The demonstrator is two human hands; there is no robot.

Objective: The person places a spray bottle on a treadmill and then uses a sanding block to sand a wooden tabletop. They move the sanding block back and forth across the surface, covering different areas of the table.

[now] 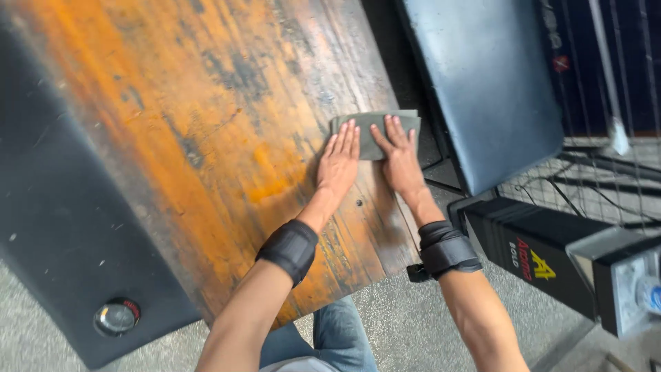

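Here my left hand (339, 160) and right hand (397, 157) press flat, fingers open, gripping nothing, on the grey cloth (375, 127) at the worn orange table's (206, 138) far right.

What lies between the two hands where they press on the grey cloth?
In the head view, only a narrow strip of the grey cloth shows between the left hand and the right hand; nothing else lies there.

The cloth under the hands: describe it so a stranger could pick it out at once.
Find the worn orange table. Near its right edge lies a folded grey-green cloth, with the left hand and right hand pressed flat on it. It is the only soft, unpainted thing on the table.
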